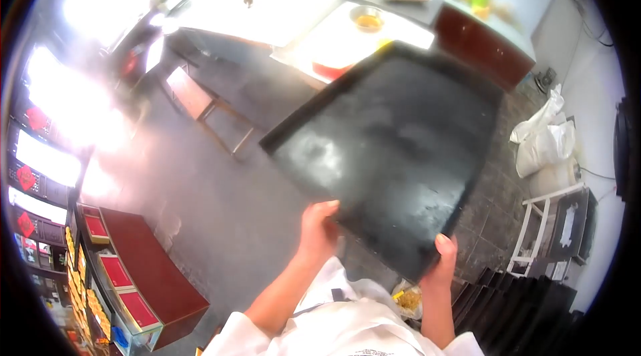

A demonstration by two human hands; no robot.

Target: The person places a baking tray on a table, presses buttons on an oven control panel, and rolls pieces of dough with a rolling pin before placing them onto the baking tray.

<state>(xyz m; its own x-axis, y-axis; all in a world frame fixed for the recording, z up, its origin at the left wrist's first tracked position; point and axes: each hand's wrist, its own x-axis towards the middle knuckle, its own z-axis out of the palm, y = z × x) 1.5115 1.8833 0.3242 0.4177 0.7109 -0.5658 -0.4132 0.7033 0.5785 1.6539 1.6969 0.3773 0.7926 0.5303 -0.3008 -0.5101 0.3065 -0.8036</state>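
A large black baking tray (394,136) with a raised rim is held out in front of my body, tilted in the view. My left hand (319,228) grips its near left edge, the thumb lying along the rim. On the near right corner, my right hand (439,264) is closed with the thumb up against the edge. The fingers under the tray are hidden on both sides. No goods lie on the tray; its dark surface shows pale shiny patches.
Beyond the tray is a white worktable (267,12) with a metal bowl (366,19) of yellow liquid. A wooden stool (200,99) stands left, a display counter (143,262) lower left. White sacks (544,139), a white rack (534,229) and stacked black trays (507,309) are right.
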